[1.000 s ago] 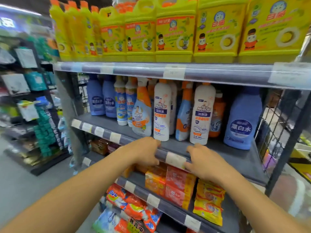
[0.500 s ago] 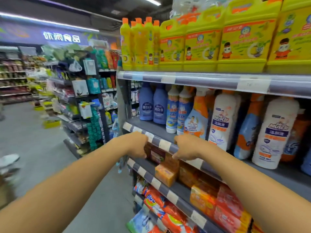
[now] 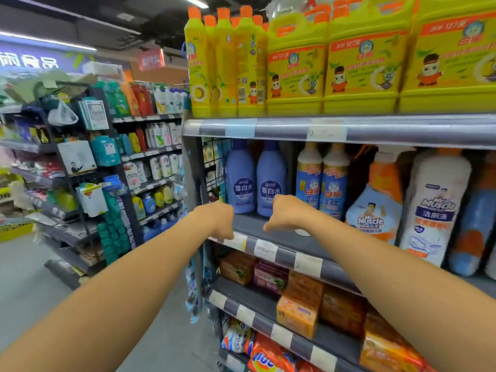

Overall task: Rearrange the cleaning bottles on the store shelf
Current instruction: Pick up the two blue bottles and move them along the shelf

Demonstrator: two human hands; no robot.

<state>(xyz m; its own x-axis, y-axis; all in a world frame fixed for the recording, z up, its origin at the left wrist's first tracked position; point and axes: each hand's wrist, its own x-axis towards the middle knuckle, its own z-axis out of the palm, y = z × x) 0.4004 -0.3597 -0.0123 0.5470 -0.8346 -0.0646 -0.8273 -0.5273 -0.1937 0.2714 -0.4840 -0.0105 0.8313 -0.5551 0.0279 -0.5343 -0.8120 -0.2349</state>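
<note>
The grey metal middle shelf [image 3: 279, 226] runs from the upright post at its left end off to the right, edged by a front rail of white price tags [image 3: 308, 264]. On the board above the middle shelf stand big yellow plastic jugs with orange caps [image 3: 295, 65], and left of them, over the shelf's left end, tall slim yellow bottles with orange caps [image 3: 225, 63].

On the middle shelf, toward its right, stands a tall white plastic bottle with a purple Mr Muscle label [image 3: 434, 208]. Just left of it is an orange-and-white trigger spray bottle [image 3: 375, 208]. Further left come two white-capped bottles with blue and gold labels [image 3: 322, 183], then two periwinkle-blue bleach bottles [image 3: 255, 181] nearest the left end. In this view their caps reach up to the rail of the board above.

The left hand [image 3: 214, 221] hangs bent at the wrist over the shelf's left front corner, its lowest part touching the rail. The right hand [image 3: 287, 214] hovers above the shelf board in front of the blue bleach bottles, thumb pointing left. Both sets of fingers are hidden behind the backs of the hands, so I cannot tell whether either is open or closed. Neither holds a bottle.

A bare strip of board lies between the bottles and the rail. Left of the shelf is grey aisle floor [image 3: 40, 291].
</note>
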